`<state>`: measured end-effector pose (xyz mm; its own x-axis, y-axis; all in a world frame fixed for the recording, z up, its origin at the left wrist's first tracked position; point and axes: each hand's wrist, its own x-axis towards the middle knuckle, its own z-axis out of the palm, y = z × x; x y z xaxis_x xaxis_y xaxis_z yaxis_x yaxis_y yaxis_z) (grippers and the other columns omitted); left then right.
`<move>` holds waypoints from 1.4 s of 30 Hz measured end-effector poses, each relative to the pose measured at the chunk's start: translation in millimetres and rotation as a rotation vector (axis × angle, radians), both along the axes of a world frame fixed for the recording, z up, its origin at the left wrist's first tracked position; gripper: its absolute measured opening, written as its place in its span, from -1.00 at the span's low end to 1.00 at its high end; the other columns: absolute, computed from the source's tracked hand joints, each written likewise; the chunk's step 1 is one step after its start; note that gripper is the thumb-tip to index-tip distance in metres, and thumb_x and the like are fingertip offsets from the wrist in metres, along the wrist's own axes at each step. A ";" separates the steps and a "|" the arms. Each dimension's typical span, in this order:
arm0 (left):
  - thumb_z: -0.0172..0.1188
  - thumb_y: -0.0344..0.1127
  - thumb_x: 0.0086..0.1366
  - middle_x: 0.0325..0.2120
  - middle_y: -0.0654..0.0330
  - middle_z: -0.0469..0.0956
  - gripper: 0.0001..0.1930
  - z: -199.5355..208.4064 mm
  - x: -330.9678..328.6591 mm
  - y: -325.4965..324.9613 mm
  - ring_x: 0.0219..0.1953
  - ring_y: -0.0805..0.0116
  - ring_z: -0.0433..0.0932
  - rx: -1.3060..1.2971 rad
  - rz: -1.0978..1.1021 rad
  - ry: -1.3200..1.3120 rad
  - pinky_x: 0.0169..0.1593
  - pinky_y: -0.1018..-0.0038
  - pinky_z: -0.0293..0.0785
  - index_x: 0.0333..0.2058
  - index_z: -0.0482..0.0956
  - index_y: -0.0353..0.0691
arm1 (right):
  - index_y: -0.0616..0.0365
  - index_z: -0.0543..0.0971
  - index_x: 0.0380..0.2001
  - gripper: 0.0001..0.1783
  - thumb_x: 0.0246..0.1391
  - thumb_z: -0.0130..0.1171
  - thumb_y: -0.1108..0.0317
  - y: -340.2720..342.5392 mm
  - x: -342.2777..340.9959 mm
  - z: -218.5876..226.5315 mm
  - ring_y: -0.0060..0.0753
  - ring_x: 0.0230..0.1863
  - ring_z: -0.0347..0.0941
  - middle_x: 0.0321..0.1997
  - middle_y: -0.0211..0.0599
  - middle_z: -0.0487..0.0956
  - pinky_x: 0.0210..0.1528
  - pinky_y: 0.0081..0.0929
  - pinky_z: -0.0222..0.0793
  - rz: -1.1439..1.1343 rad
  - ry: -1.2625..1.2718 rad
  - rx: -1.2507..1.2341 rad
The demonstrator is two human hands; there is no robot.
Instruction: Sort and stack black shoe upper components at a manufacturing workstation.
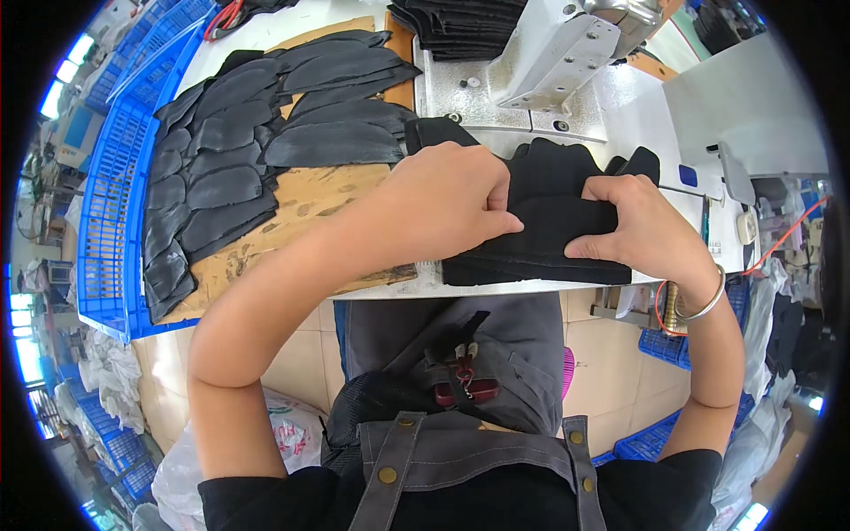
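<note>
Several black fabric pieces [540, 234] lie in a layered pile at the table's front edge, beside the sewing machine. My left hand [460, 190] is closed over the pile's left side, its thumb resting on the cloth. Beyond its knuckles a black flap [438, 132] sticks out; the fingertips are hidden under the hand. On the right side, my right hand [642, 221] grips the pile with thumb and index finger bent round the cloth. Its other fingers are mostly out of sight.
Dark curved pads [332, 143] overlap in rows on a stained cardboard sheet [323, 199] at left, next to a blue plastic basket [111, 239]. A white sewing machine [558, 53] stands behind the pile. More black pieces [456, 26] are stacked at the back; red-handled scissors [224, 19] lie far left.
</note>
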<state>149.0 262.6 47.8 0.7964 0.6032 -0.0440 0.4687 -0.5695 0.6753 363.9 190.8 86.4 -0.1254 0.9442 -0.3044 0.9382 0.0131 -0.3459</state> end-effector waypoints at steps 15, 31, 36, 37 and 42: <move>0.21 0.03 0.03 0.20 -0.07 0.22 -0.19 -41.0 26.4 -90.8 0.25 0.06 0.19 0.641 -0.040 -0.025 0.28 0.21 0.08 0.15 0.26 -0.45 | 0.32 0.58 -0.33 -0.48 -0.22 0.35 0.05 -13.5 16.5 -14.1 0.09 -0.27 0.52 -0.40 0.08 0.58 -0.19 -0.22 0.44 0.031 -0.009 0.227; 0.16 0.08 0.09 0.26 -0.03 0.13 -0.30 -45.7 28.6 -91.0 0.28 0.03 0.14 0.686 -0.020 0.035 0.26 0.17 0.05 0.21 0.30 0.00 | 0.26 0.38 -0.65 -0.65 -0.02 0.28 0.31 -37.0 52.0 -22.3 -0.59 -0.71 0.19 -0.77 -0.36 0.35 -0.64 -0.54 0.09 -0.171 0.299 0.192; 0.21 0.05 0.04 0.26 -0.04 0.14 -0.28 -43.9 29.0 -89.4 0.28 0.03 0.14 0.688 -0.024 0.037 0.26 0.17 0.06 0.20 0.31 -0.01 | 0.25 0.38 -0.64 -0.66 -0.06 0.31 0.30 -37.1 53.0 -21.3 -0.50 -0.70 0.23 -0.74 -0.30 0.38 -0.62 -0.50 0.13 -0.171 0.229 0.188; 0.23 0.04 0.02 0.25 -0.04 0.15 -0.27 -42.1 27.5 -88.9 0.27 0.03 0.15 0.680 -0.029 0.034 0.25 0.18 0.07 0.20 0.32 -0.01 | 0.24 0.39 -0.61 -0.67 -0.10 0.34 0.30 -36.2 51.0 -19.3 -0.44 -0.67 0.29 -0.69 -0.27 0.43 -0.60 -0.46 0.17 -0.167 0.168 0.182; 0.28 0.01 0.01 0.17 -0.06 0.26 -0.26 -32.0 24.7 -83.7 0.20 0.02 0.25 0.610 -0.047 -0.058 0.24 0.17 0.11 0.15 0.32 -0.18 | 0.19 0.46 -0.12 -0.47 -0.21 0.35 0.25 -49.9 26.2 -19.8 -0.14 0.04 0.40 0.05 -0.15 0.45 -0.05 -0.31 0.37 0.105 -0.155 0.534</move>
<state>173.7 178.9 15.8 0.8135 0.4702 0.3422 0.4061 -0.8805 0.2445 390.1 140.9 66.6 -0.2186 0.9572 0.1897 0.9617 0.2443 -0.1241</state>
